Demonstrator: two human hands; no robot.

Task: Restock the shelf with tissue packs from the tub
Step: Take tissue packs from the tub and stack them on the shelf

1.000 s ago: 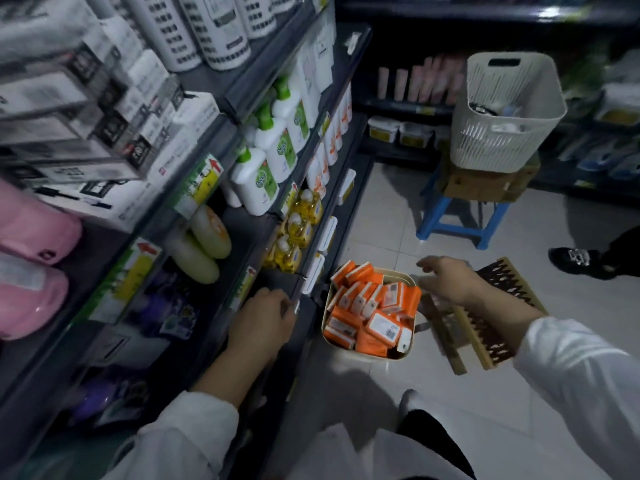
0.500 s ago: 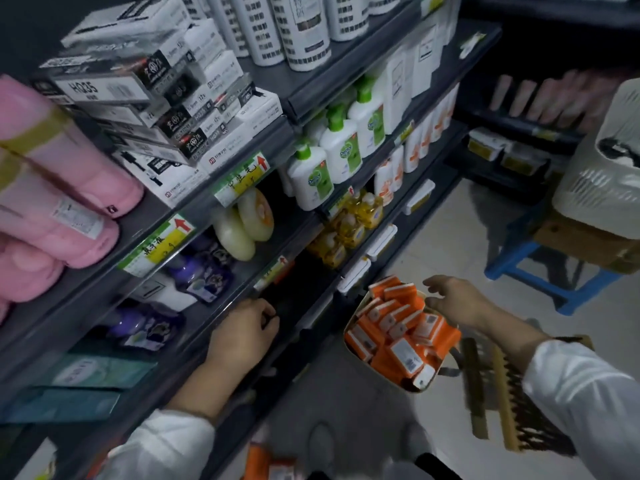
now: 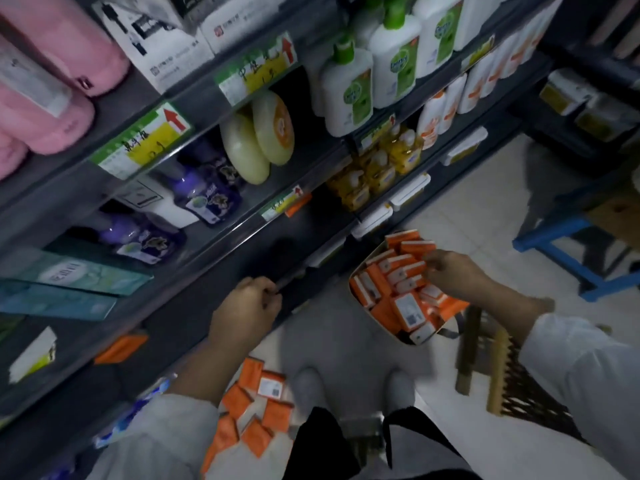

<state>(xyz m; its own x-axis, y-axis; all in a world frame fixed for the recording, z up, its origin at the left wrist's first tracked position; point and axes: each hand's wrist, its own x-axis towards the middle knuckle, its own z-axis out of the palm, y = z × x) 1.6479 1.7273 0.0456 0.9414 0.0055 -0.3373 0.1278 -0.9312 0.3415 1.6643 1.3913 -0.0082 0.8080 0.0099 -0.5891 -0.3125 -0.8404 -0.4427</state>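
Observation:
A beige tub (image 3: 360, 268) full of orange tissue packs (image 3: 405, 303) sits on the floor beside the dark shelf unit (image 3: 249, 244). My right hand (image 3: 450, 271) reaches into the tub, fingers curled on the packs near its far side. My left hand (image 3: 247, 306) grips the front edge of a lower shelf. Several more orange packs (image 3: 259, 400) lie on the bottom shelf below my left arm. One orange pack (image 3: 121, 348) lies on the shelf to the left.
Soap bottles (image 3: 349, 91), yellow bottles (image 3: 377, 168), purple pouches (image 3: 207, 192) and pink packs (image 3: 52, 91) fill the upper shelves. A wooden rack (image 3: 498, 382) lies on the floor at right, a blue stool (image 3: 568, 254) behind it. My shoes (image 3: 311, 386) stand by the shelf.
My head has tilted down and closer to the shelf. My right hand moved from the tub's rim into the packs. My left hand slid along the shelf edge.

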